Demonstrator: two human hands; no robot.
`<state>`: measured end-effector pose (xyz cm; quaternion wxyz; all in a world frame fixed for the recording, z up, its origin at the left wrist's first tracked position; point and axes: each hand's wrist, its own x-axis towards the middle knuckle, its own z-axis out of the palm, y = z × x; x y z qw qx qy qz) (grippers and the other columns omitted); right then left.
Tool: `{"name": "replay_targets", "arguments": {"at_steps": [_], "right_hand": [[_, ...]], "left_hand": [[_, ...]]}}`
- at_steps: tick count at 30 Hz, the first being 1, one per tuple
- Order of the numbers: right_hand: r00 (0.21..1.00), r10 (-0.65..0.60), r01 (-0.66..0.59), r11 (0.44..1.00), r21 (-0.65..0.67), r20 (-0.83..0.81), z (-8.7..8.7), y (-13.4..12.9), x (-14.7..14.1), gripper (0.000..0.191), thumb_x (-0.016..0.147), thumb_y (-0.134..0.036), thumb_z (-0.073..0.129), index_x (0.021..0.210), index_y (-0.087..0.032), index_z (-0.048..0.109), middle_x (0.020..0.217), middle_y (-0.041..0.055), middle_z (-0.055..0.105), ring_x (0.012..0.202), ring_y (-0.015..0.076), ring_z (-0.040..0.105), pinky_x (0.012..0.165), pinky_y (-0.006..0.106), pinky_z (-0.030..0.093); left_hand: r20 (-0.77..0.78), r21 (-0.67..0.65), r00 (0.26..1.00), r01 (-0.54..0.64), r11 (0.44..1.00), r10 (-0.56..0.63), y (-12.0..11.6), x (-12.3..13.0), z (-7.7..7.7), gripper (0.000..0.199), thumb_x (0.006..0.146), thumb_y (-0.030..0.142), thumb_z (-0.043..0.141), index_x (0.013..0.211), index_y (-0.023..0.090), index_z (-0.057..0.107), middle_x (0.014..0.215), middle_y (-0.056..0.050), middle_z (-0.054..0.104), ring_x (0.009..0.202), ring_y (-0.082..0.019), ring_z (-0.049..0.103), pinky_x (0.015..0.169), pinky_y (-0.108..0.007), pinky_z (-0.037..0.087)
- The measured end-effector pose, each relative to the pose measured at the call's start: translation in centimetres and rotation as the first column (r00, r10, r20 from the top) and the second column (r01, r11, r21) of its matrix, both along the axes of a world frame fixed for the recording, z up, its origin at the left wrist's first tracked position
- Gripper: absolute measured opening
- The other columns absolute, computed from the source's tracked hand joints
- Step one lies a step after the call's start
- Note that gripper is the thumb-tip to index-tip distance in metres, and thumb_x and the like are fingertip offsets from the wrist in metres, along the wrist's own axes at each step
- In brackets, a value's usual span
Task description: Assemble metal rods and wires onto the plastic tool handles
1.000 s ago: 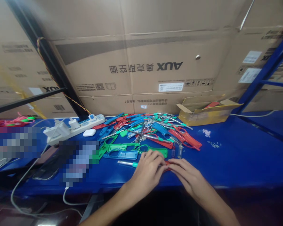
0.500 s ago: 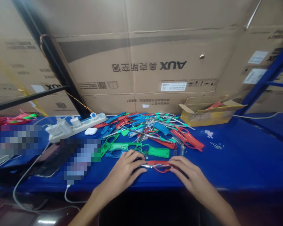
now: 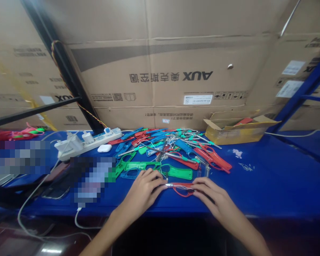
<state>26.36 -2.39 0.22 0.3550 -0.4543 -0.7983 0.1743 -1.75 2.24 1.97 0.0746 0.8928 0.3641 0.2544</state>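
A red lighter casing half [image 3: 183,193] with a trigger loop lies near the front edge of the blue table, thin white wires running along it. My right hand [image 3: 212,195] is closed on its right end. My left hand [image 3: 146,186] pinches a shiny metal lighter tube [image 3: 169,185] at the casing's left end; the fingers hide most of the tube. Just behind my hands lies a green casing half [image 3: 180,172]. Further back is a heap of red, blue and green casings with metal tubes [image 3: 173,155].
An open cardboard box [image 3: 234,133] stands at the back right, with small pale parts [image 3: 237,153] in front. At left are a white power strip [image 3: 96,142], an earbud case [image 3: 105,148] and a phone [image 3: 94,181] on a cable. A large cardboard sheet [image 3: 170,53] closes off the back.
My left hand has shifted slightly right, bringing the metal tube up against the red casing's left end. My right hand keeps its grip. The view has shifted a little.
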Motion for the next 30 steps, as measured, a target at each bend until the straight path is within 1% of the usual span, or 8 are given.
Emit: {"name": "replay_targets", "arguments": {"at_steps": [6, 10, 13, 16, 18, 21, 26, 30], "right_hand": [[1.000, -0.016, 0.016, 0.999, -0.044, 0.003, -0.2, 0.1, 0.0, 0.019, 0.105, -0.028, 0.051, 0.111, -0.023, 0.069, 0.118, 0.0084, 0.067, 0.108, 0.0207, 0.069, 0.094, 0.030, 0.056], [1.000, -0.012, 0.013, 0.997, -0.075, 0.020, -0.1, 0.1, 0.0, 0.022, 0.106, -0.030, 0.050, 0.108, -0.024, 0.071, 0.118, 0.0080, 0.066, 0.107, 0.0206, 0.069, 0.094, 0.030, 0.056], [1.000, -0.007, 0.010, 0.995, -0.099, 0.025, 0.3, 0.0, 0.0, 0.024, 0.106, -0.031, 0.049, 0.108, -0.025, 0.073, 0.118, 0.0080, 0.066, 0.107, 0.0213, 0.069, 0.093, 0.031, 0.056], [0.999, 0.000, 0.004, 0.993, -0.122, 0.035, 0.9, -0.1, 0.0, 0.025, 0.106, -0.033, 0.049, 0.106, -0.025, 0.073, 0.118, 0.0079, 0.066, 0.107, 0.0216, 0.069, 0.093, 0.031, 0.056], [0.999, 0.018, -0.010, 0.990, -0.143, 0.049, 1.4, 0.0, 0.1, 0.027, 0.107, -0.033, 0.047, 0.103, -0.025, 0.073, 0.117, 0.0071, 0.067, 0.105, 0.0208, 0.069, 0.093, 0.030, 0.056], [0.996, 0.058, -0.046, 0.987, -0.154, 0.071, 2.2, 0.3, 0.4, 0.030, 0.109, -0.032, 0.042, 0.101, -0.025, 0.071, 0.115, 0.0054, 0.067, 0.103, 0.0192, 0.069, 0.092, 0.028, 0.056], [0.981, 0.129, -0.098, 0.975, -0.199, 0.145, 3.3, 0.9, 0.4, 0.024, 0.108, -0.035, 0.046, 0.105, -0.025, 0.069, 0.112, 0.0030, 0.066, 0.103, 0.0180, 0.068, 0.095, 0.029, 0.055], [0.972, 0.143, -0.102, 0.972, -0.211, 0.186, 3.9, 1.1, 0.2, 0.022, 0.108, -0.033, 0.047, 0.107, -0.025, 0.068, 0.111, 0.0027, 0.065, 0.102, 0.0175, 0.068, 0.092, 0.030, 0.055]], "left_hand": [[-0.083, -0.031, 0.995, -0.066, 0.997, 0.063, -0.3, 0.5, 0.4, 0.007, 0.101, 0.025, 0.065, 0.101, 0.024, 0.072, 0.100, -0.001, 0.069, 0.095, -0.023, 0.060, 0.083, -0.037, 0.040], [-0.146, -0.032, 0.989, -0.044, 0.999, 0.039, -0.6, 0.6, 1.0, 0.008, 0.102, 0.024, 0.063, 0.098, 0.022, 0.070, 0.101, -0.001, 0.069, 0.095, -0.023, 0.061, 0.084, -0.037, 0.039], [-0.169, 0.005, 0.985, -0.028, 1.000, 0.029, -0.8, 0.7, 1.1, 0.009, 0.103, 0.024, 0.062, 0.098, 0.022, 0.069, 0.102, -0.002, 0.069, 0.096, -0.024, 0.060, 0.084, -0.038, 0.039], [-0.184, 0.053, 0.980, -0.061, 0.997, 0.070, -1.0, 0.9, 1.1, 0.014, 0.104, 0.023, 0.058, 0.095, 0.020, 0.068, 0.101, -0.004, 0.068, 0.094, -0.024, 0.059, 0.081, -0.039, 0.039], [-0.177, 0.053, 0.981, -0.067, 0.996, 0.076, -1.1, 1.0, 0.9, 0.015, 0.105, 0.023, 0.057, 0.094, 0.020, 0.068, 0.100, -0.004, 0.067, 0.092, -0.024, 0.058, 0.079, -0.038, 0.039], [-0.123, 0.042, 0.991, -0.044, 0.998, 0.049, -1.1, 0.9, 0.7, 0.015, 0.106, 0.023, 0.054, 0.097, 0.021, 0.067, 0.101, -0.004, 0.067, 0.094, -0.024, 0.056, 0.080, -0.037, 0.039], [-0.048, 0.056, 0.999, -0.003, 0.998, 0.006, -1.2, 0.4, 0.4, 0.016, 0.108, 0.025, 0.050, 0.104, 0.021, 0.066, 0.104, -0.004, 0.066, 0.097, -0.024, 0.055, 0.084, -0.038, 0.040], [-0.007, 0.035, 1.000, 0.013, 0.999, -0.013, -1.5, 0.5, 0.7, 0.013, 0.108, 0.026, 0.051, 0.109, 0.022, 0.063, 0.109, -0.004, 0.067, 0.103, -0.023, 0.056, 0.091, -0.039, 0.039]]}}
